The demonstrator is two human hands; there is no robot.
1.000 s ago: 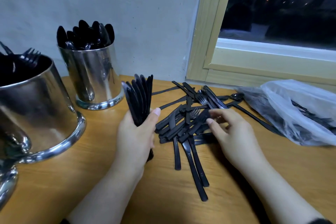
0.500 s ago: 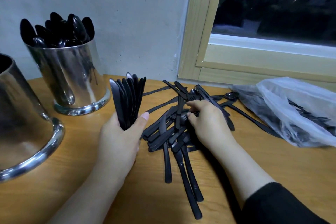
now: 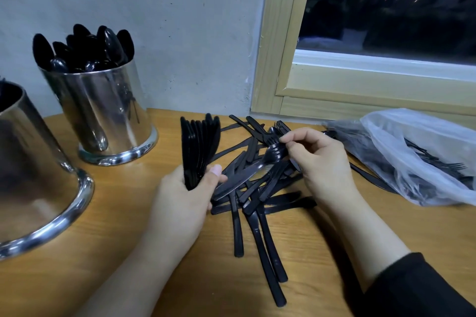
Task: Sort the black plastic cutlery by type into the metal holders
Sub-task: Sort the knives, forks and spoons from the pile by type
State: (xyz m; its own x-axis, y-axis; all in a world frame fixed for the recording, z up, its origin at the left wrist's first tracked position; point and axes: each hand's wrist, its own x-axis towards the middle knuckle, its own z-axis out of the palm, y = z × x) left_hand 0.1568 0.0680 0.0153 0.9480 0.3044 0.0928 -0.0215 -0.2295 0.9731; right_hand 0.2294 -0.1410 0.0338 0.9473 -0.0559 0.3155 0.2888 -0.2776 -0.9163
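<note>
Head view, looking down on a wooden worktop (image 3: 77,278) against a grey wall. Left hand (image 3: 185,201) wrapped around a fanned bunch of black knives (image 3: 199,147), held upright, blades up, thumb pressed on the front of the bunch. Right hand (image 3: 319,159) above the loose pile of cutlery (image 3: 255,198), fingertips pinching the handle of one black knife (image 3: 239,180); blade tip of this knife pointing toward the left thumb, very near it. Metal holder (image 3: 103,113) at the back left, full of black spoons (image 3: 85,49), bowls up. Second metal holder (image 3: 33,180) nearer on the left, cut by the frame edge, contents not readable. Clear plastic bag (image 3: 412,152) with more black forks inside, lying at the right below the window frame (image 3: 273,59).
</note>
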